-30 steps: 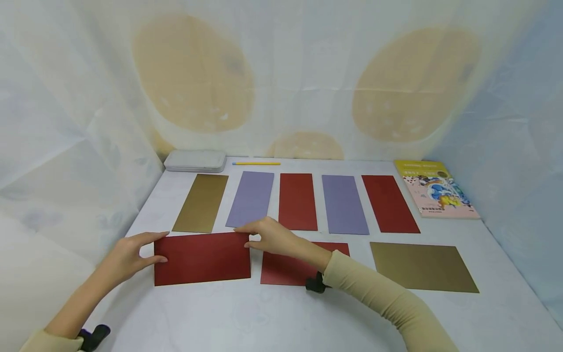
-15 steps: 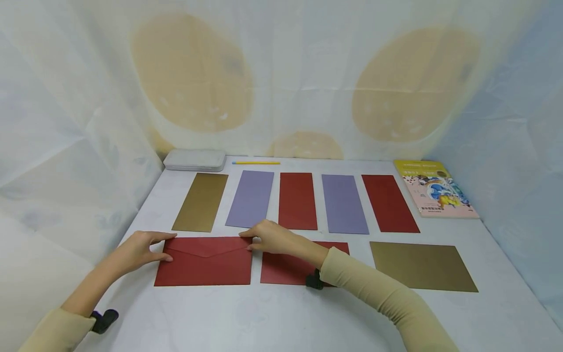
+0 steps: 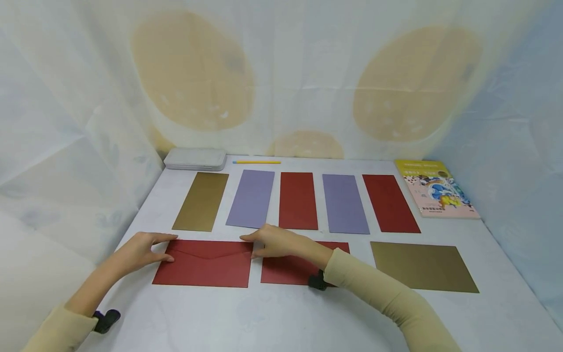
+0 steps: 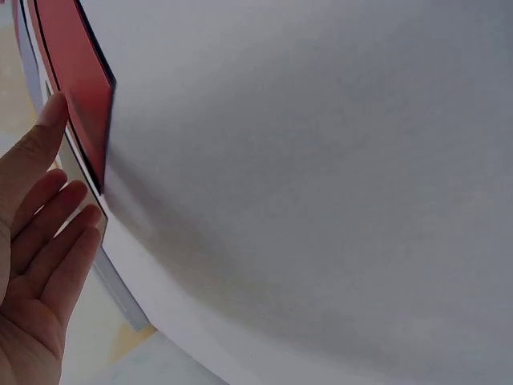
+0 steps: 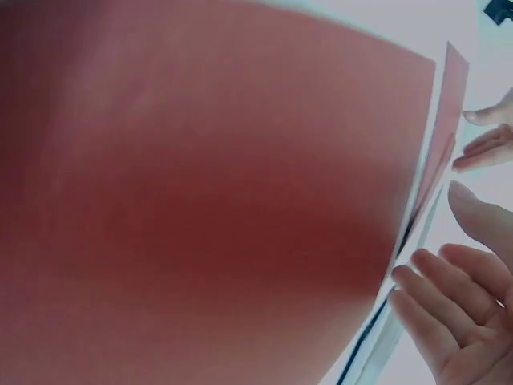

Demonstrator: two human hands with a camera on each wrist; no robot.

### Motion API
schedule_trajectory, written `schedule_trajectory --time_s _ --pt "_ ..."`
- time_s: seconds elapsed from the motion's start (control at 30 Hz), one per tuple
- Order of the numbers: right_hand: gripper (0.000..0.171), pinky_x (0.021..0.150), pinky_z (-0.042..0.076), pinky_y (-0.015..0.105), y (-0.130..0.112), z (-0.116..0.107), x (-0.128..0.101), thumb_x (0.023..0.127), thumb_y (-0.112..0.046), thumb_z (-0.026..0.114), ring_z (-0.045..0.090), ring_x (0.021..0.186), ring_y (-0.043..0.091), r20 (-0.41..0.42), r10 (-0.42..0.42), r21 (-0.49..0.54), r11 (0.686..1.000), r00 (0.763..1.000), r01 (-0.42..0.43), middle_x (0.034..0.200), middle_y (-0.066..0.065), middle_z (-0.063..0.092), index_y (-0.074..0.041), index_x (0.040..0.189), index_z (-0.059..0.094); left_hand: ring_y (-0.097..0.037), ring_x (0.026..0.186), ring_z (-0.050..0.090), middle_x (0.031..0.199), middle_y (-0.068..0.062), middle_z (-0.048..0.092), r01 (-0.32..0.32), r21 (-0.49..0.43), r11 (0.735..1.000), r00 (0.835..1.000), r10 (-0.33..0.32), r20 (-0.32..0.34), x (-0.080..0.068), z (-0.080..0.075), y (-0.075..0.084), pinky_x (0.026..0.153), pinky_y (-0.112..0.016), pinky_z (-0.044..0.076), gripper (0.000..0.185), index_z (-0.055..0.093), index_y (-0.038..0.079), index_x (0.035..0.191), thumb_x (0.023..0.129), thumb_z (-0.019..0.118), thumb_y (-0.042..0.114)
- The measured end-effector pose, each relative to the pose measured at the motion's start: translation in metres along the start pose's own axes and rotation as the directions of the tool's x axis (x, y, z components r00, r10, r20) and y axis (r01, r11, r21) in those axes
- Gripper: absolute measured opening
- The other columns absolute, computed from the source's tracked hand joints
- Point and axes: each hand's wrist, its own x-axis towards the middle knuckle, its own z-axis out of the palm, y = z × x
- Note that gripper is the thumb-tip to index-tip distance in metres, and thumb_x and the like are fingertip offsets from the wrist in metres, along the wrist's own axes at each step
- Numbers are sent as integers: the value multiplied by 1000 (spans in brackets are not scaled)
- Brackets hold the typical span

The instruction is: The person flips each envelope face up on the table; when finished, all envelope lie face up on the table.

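Red envelope (image 3: 204, 264) flap closed, both hands touching

White table (image 3: 281, 318), draped sheet bkgd (image 3: 299, 78)

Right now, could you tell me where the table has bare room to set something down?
The front strip of the table, nearer than the red envelope and gold sheet, is the widest bare patch, though the right forearm crosses it. A smaller patch lies between the pencil and the book. The back row of strips is crowded, with narrow gaps.
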Motion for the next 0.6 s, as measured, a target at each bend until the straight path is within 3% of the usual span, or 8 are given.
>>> schedule_trajectory --time_s 0.2,0.47,0.6 --pt "52 63 42 11 -3 -3 -6 89 -23 72 49 62 3 33 -31 31 999 999 30 121 3 66 -9 137 56 -29 100 66 110 -8 70 -6 14 1000 1000 6 -20 -16 1 16 73 -35 54 56 70 7 119 71 86 30" --pt "52 60 39 12 -3 3 -6 89 -25 72 45 63 4 84 -20 30 999 996 17 113 -3 68 -12 137 56 -25 94 67 110 -7 70 17 14 1000 1000 -17 19 -24 6 23 73 -33 53 56 70 6 119 74 83 37" --pt "51 71 42 10 -4 6 -1 89 -24 71 58 81 2 80 -46 4 999 996 46 119 -2 66 -11 137 56 -27 95 67 110 -8 70 29 33 999 999 -30 13 -27 6 21 76 -37 54 55 70 5 118 74 83 35"
